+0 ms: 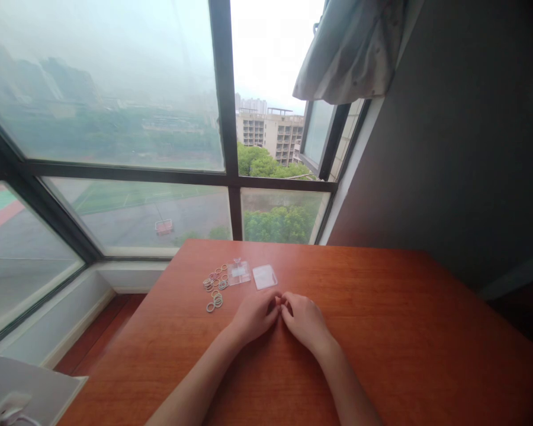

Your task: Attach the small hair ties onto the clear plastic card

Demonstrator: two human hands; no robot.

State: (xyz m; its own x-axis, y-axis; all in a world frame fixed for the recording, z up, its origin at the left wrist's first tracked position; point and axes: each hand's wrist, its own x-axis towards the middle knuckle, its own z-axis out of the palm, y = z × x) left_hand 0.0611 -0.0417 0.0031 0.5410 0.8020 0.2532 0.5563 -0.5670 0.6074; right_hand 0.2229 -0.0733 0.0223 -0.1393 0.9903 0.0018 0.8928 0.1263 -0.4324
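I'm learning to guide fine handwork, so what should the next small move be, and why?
Probably part the fingertips of the left hand and right hand slightly. They meet over the table and hide whatever may be between them, so a clear look seems sensible before reaching for the loose rings or the clear box.

Left hand (256, 315) and right hand (306, 320) meet at the fingers (273, 294), low in the centre of the frame.
Whether they hold anything is too small to tell. Above and left of them on the reddish-brown surface (382, 313) lie small rings (208, 285), a clear container (238, 274) and a whitish square piece (265, 277). A dark-framed window (133, 171) fills the upper left; a pale curtain (350, 56) hangs upper right of centre.
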